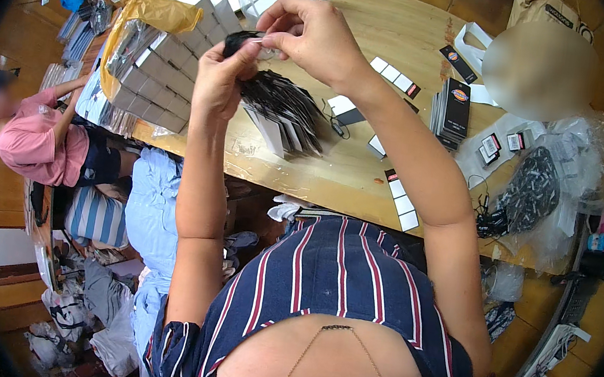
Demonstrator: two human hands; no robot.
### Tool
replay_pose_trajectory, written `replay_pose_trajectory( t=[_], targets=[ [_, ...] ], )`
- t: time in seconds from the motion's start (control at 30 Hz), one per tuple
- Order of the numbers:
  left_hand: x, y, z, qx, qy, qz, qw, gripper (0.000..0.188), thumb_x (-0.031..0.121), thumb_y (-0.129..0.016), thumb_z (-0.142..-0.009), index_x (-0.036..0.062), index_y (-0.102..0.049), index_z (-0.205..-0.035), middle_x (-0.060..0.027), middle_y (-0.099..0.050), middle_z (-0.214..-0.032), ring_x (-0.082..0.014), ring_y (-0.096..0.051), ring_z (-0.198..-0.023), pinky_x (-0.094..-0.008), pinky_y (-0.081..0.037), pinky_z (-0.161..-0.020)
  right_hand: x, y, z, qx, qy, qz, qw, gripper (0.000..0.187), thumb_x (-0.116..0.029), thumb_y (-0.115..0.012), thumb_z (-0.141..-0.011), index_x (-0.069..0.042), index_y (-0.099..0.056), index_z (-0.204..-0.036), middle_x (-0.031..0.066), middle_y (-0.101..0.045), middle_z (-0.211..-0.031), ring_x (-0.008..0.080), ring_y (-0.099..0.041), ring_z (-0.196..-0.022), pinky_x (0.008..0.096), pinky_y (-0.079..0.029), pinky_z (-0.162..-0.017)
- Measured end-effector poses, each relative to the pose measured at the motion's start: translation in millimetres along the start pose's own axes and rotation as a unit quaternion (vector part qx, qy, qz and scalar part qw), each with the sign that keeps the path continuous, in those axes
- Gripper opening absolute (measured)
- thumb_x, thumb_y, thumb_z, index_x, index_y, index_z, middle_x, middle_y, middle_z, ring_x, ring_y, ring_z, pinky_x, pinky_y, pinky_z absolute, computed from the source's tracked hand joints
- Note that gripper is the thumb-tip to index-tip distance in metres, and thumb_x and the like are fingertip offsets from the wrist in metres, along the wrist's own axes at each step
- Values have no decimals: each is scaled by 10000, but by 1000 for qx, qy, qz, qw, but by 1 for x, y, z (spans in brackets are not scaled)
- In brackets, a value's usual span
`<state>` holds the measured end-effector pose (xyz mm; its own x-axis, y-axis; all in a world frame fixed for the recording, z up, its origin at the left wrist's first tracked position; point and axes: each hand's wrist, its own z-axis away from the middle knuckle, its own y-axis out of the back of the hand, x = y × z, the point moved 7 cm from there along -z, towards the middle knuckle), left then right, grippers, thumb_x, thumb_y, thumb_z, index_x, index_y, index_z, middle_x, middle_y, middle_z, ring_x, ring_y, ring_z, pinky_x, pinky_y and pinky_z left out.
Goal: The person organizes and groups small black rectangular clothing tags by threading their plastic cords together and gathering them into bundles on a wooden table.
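Above the far part of the table, my two hands are raised close together. My left hand (224,77) is closed around a bunch of black cords (239,41). The fingertips of my right hand (314,39) pinch at the same spot, on a small pale piece (260,41) too small to name. Just below them, a thick fanned stack of hang tags (271,132) with black strings (289,102) stands on the wooden table (296,177). Whether the held cords join this stack is hidden by my left hand.
Rows of white boxes (156,74) under yellow plastic (162,15) stand at the left. Black tags (451,112), white label strips (402,205) and a plastic bag of black cords (530,187) lie at the right. A person in pink (42,135) works at far left.
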<state>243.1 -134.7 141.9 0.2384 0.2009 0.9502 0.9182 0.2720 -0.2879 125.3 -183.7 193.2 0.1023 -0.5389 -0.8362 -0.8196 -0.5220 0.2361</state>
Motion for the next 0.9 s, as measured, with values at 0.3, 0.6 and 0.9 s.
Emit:
replay_pose_trajectory(
  t=[0.3, 0.6, 0.9],
  targets=[
    [1, 31, -5, -8, 12, -99, 995, 151, 136, -595, -718, -1, -534, -722, 53, -386, -532, -46, -284, -459, -193, -227, -436, 23, -11, 8, -48, -157, -272, 948, 144, -26, -474, -654, 11, -546, -772, 32, -500, -677, 144, -492, -616, 257, -400, -675],
    [-9, 20, -11, -76, 43, -32, 996, 158, 149, -617, -701, 15, -533, -701, 62, -383, -525, -32, -277, -457, -181, -208, -419, 15, -34, 17, -146, -107, -546, 818, 572, -70, -452, -649, 40, -294, -1188, 82, -489, -692, 127, -442, -557, 263, -375, -650],
    [-13, 10, -14, -94, 65, -26, 993, 193, 194, -553, -760, 32, -499, -670, 82, -325, -493, -28, -238, -438, -190, -187, -409, 23, -25, 26, -27, -2, -663, 748, 647, -67, -462, -734, -206, -128, -1270, 143, -512, -965, 145, -482, -577, 221, -403, -514]
  ],
)
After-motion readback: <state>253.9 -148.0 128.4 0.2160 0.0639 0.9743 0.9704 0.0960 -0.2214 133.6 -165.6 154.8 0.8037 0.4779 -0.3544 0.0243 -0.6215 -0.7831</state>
